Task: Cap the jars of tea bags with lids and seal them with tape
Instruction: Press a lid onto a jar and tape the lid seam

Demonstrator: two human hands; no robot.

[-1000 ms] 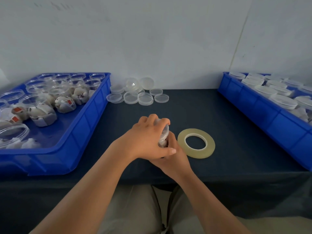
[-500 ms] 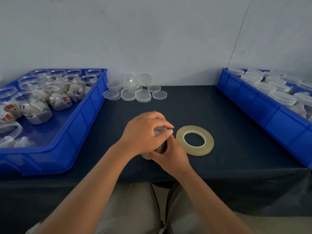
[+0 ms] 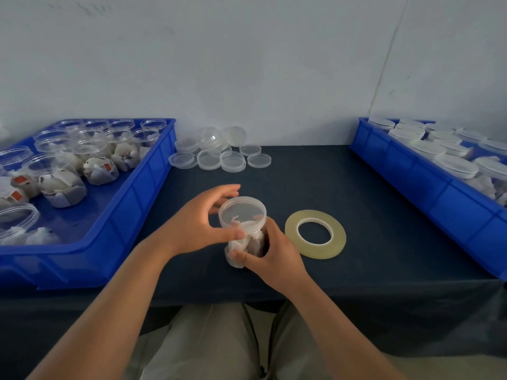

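Clear jar of tea bags at near middle of dark surface, clear lid on top. Clamped low down by right hand, fingers wrapped round the wall. Left hand at the lid: thumb against near rim, fingers curled round far side. Tape roll flat just right of the jar. Loose lids far, by the wall. Left blue tray with open jars; right blue tray with capped jars.
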